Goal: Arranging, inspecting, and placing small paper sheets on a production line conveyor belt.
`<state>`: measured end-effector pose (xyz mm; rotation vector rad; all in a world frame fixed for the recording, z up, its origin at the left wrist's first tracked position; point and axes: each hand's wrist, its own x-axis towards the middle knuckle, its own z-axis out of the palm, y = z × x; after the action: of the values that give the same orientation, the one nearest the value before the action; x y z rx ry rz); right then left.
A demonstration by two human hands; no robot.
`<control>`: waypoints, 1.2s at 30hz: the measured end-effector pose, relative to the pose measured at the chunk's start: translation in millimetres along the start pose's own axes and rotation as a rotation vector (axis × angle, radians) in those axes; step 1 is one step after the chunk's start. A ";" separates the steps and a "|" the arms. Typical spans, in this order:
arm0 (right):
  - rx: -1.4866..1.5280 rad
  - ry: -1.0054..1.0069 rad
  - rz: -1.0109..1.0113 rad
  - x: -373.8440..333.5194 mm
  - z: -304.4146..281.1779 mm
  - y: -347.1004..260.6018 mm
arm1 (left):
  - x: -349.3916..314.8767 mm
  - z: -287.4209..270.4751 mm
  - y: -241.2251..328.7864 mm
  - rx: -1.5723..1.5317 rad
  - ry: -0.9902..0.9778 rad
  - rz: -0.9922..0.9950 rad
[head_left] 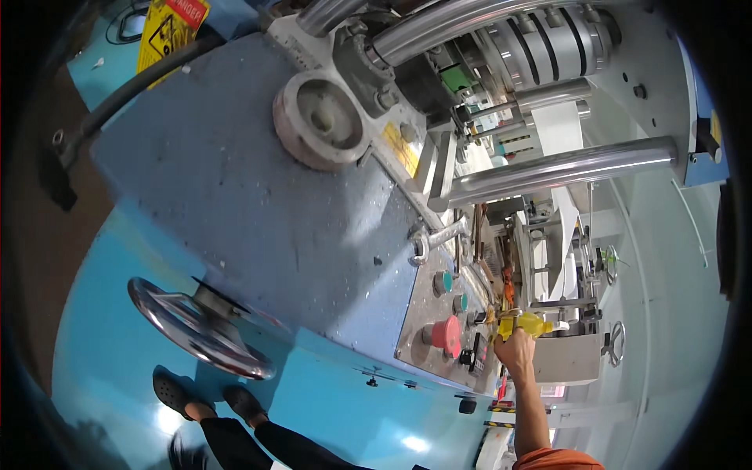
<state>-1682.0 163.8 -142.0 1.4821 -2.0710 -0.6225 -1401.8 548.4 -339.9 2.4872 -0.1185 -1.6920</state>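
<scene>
My right hand [515,350] reaches in from the lower right, bare forearm below an orange sleeve. Its fingers are wrapped around a yellow bottle [534,323] with a white tip, which lies sideways in the picture. The fingers partly cover the bottle. Close to the hand is a control panel [415,329] with a red mushroom button [446,337] and green buttons [443,282]. Something orange [508,286] lies just beyond the bottle. My left hand is out of view.
A blue-grey machine top [258,180] carries a round metal cup [321,117] and a wrench [439,236]. Thick steel columns [564,168] stand beyond. A chrome handwheel [196,329] juts from the machine's side, above my shoes [172,392]. A yellow warning sign [168,39] is at the upper left.
</scene>
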 end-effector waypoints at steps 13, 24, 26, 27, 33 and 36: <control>0.503 0.309 -0.164 -24.0 -14.8 -8.8 | 49.2 -107.5 -51.2 -0.247 0.411 0.546; 1.729 -1.148 -1.184 -243.4 -455.3 -408.8 | -48.3 -504.5 180.4 -1.019 -0.277 0.716; 1.775 -1.377 -1.072 -234.5 -507.7 -459.0 | -13.3 -553.1 202.0 -1.005 -0.231 0.771; 1.757 -1.311 -1.130 -226.3 -525.3 -487.5 | -1.9 -583.9 222.9 -0.986 -0.183 0.768; 1.828 -0.292 -1.240 -139.5 -674.1 -625.2 | 23.4 -780.5 348.1 -0.845 -0.121 0.885; 1.979 0.310 -0.587 -9.4 -763.0 -680.9 | 32.7 -882.7 399.9 -0.909 -0.018 0.932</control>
<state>-701.1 -83.0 8.7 2.6969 -1.5651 1.9935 -565.6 205.1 10.8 1.3810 -0.3465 -1.0047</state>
